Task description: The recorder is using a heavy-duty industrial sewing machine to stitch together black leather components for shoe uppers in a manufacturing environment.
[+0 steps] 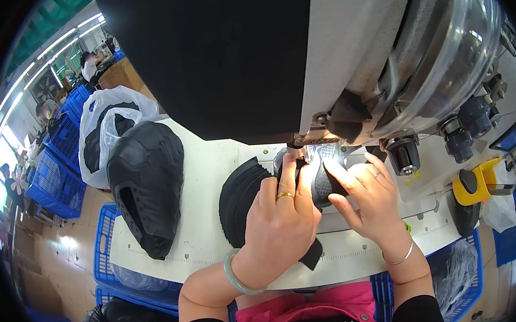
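Observation:
Under the head of a sewing machine (316, 138) a black textured shoe piece (327, 186) lies in bright lamp light. My left hand (283, 225), with a ring and a pale bangle at the wrist, presses stretched and bent fingers on black material beside the needle area. Its thumb is hard to make out. From the right, my right hand (365, 198) rests its index fingertip and thumb at the piece's edge, its fingers spread. A fanned stack of black pieces (237, 204) sits just left of my left hand. A pointed black strip (311, 256) sticks out below it.
Black shoe uppers (147, 186) and a white plastic bag (98, 145) stand at the table's left. Blue crates (102, 246) flank the white table (200, 147). A yellow holder (478, 182) is at right. The dark machine body (215, 62) overhangs the work. People sit far left.

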Tool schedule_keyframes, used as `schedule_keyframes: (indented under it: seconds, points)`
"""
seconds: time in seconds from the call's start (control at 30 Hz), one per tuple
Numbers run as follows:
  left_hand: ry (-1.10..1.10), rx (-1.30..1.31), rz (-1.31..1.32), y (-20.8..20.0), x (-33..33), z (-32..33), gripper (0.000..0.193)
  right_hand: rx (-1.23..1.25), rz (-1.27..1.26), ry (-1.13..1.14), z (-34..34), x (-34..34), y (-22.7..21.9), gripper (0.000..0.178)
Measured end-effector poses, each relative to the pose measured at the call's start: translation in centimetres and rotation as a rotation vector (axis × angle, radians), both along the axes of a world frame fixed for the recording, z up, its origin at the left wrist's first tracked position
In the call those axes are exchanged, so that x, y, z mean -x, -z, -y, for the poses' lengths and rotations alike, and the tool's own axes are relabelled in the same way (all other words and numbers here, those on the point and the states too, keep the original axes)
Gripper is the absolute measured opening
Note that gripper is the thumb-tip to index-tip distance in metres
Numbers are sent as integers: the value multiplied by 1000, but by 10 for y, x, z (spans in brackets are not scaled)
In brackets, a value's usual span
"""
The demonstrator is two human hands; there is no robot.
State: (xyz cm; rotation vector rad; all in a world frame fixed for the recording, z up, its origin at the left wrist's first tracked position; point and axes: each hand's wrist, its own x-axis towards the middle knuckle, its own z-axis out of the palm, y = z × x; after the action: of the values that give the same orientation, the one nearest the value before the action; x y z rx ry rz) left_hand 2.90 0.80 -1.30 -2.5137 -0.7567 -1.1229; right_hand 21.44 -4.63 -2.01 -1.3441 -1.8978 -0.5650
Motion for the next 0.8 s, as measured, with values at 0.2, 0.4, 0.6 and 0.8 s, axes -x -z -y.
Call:
schedule_keyframes:
  seconds: [0.2, 0.4, 0.6, 0.8]
  points:
    - [184, 271, 31, -14, 19, 0, 55, -29, 35, -115, -15, -26, 4, 45]
    - [443, 258, -17, -13, 39, -41, 53, 2, 12, -124, -18, -27, 4, 43]
    - [384, 464, 201, -19, 26, -26, 43, 20, 20, -113, -18, -30, 5, 42]
    - [250, 121, 14, -9, 25, -14, 42, 72, -16, -104, -16, -27, 0, 38]
